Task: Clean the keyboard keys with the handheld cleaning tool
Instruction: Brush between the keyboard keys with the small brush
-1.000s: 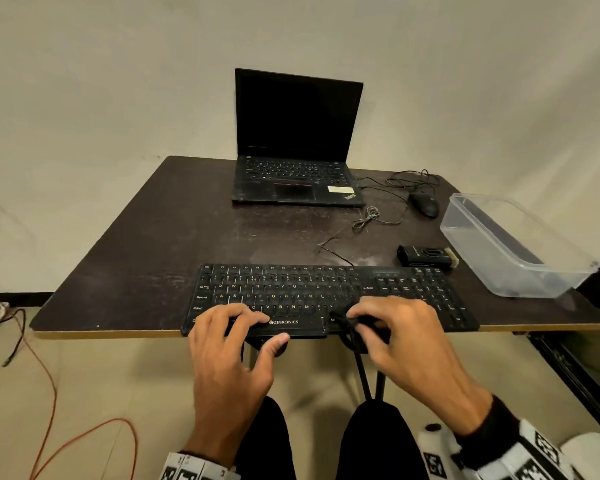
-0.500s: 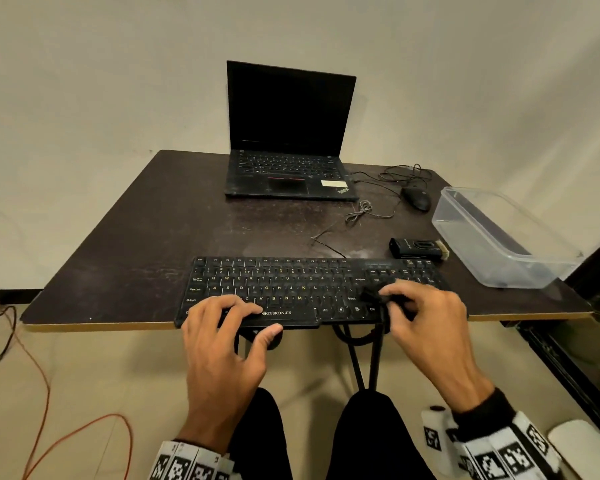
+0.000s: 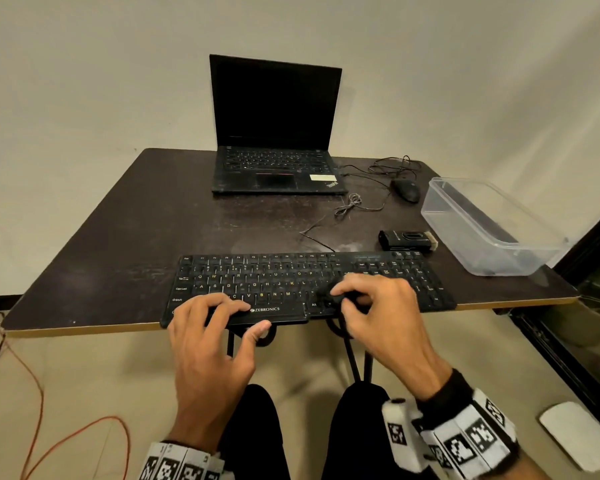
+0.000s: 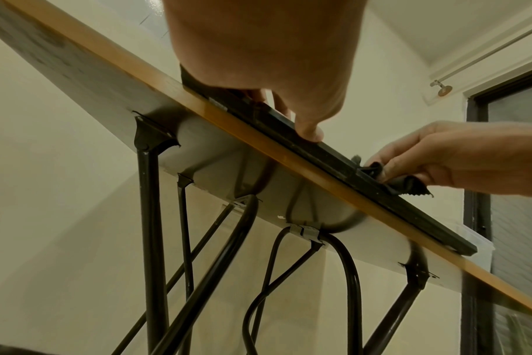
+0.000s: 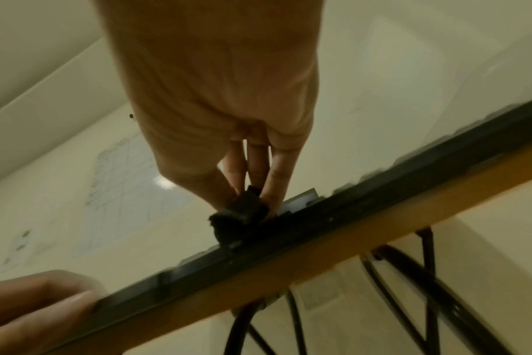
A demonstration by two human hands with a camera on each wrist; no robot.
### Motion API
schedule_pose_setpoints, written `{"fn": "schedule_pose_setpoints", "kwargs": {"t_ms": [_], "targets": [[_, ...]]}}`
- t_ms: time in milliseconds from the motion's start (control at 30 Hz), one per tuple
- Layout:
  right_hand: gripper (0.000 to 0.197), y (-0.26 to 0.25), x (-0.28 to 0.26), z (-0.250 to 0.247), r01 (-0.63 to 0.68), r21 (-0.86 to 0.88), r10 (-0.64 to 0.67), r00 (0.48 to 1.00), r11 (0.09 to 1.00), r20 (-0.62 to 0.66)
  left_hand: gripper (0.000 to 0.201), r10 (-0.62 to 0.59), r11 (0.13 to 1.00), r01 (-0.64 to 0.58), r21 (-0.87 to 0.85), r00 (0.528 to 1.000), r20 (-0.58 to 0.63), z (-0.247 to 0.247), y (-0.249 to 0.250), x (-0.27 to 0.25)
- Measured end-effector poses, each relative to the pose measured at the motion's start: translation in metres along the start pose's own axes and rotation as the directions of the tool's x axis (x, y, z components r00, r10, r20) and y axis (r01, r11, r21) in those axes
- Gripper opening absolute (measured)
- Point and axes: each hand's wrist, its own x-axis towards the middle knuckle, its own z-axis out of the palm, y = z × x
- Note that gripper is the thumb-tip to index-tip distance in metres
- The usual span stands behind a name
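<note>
While the left hand lies spread on the near left edge of the keyboard at the bench's near edge, the right hand pinching the dark cleaning tool should sweep lightly along its near row.

Underside view of the table, its wood-coloured edge running diagonally from upper left to lower right, with black metal legs and curved struts below. The black keyboard lies along this edge; the left hand rests on it from above, thumb tip against its front rim. At right, the right hand pinches a small dark cloth against the keyboard.
</note>
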Motion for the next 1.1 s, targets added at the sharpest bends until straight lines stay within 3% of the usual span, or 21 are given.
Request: {"fn": "schedule_pose_setpoints", "kwargs": {"t_ms": [100, 233, 367, 500, 667, 867, 1033, 1100], "targets": [[0.026, 0.012, 0.023, -0.009, -0.157, -0.087, 0.152, 0.987, 0.984, -0.053, 0.034, 0.009, 1.0, -0.009, 0.001, 1.0, 0.003, 0.0, -0.001, 0.0], [0.026, -0.001, 0.027, -0.005, -0.106, -0.094, 0.113, 0.99, 0.99, 0.082, 0.034, 0.013, 1.0, -0.013, 0.005, 1.0, -0.006, 0.0, -0.001, 0.0], [0.025, 0.011, 0.045, -0.012, -0.227, -0.132, 0.228, 0.974, 0.965, -0.002, 0.032, 0.014, 1.0, -0.014, 0.001, 1.0, -0.006, 0.0, 0.0, 0.001], [0.026, -0.001, 0.042, 0.002, -0.094, -0.146, 0.109, 0.99, 0.985, 0.093, 0.032, 0.009, 1.0, -0.009, 0.002, 1.0, -0.005, 0.0, -0.001, 0.0], [0.029, 0.017, 0.063, -0.006, -0.258, -0.168, 0.26, 0.965, 0.952, -0.007, 0.032, 0.015, 1.0, -0.015, -0.005, 1.0, -0.002, 0.0, 0.0, 0.0], [0.028, -0.011, 0.064, 0.024, -0.047, -0.151, 0.068, 0.989, 0.987, 0.133, 0.032, 0.003, 1.0, -0.003, -0.018, 1.0, -0.008, 0.0, 0.001, 0.0], [0.035, 0.014, 0.082, 0.015, -0.266, -0.219, 0.277, 0.961, 0.939, 0.019, 0.031, -0.009, 1.0, 0.008, -0.019, 1.0, -0.006, -0.002, 0.0, 0.001], [0.035, 0.015, 0.081, 0.017, -0.265, -0.245, 0.271, 0.963, 0.933, -0.011, 0.031, -0.003, 1.0, 0.003, -0.023, 1.0, -0.005, 0.0, 0.001, 0.0]]}}
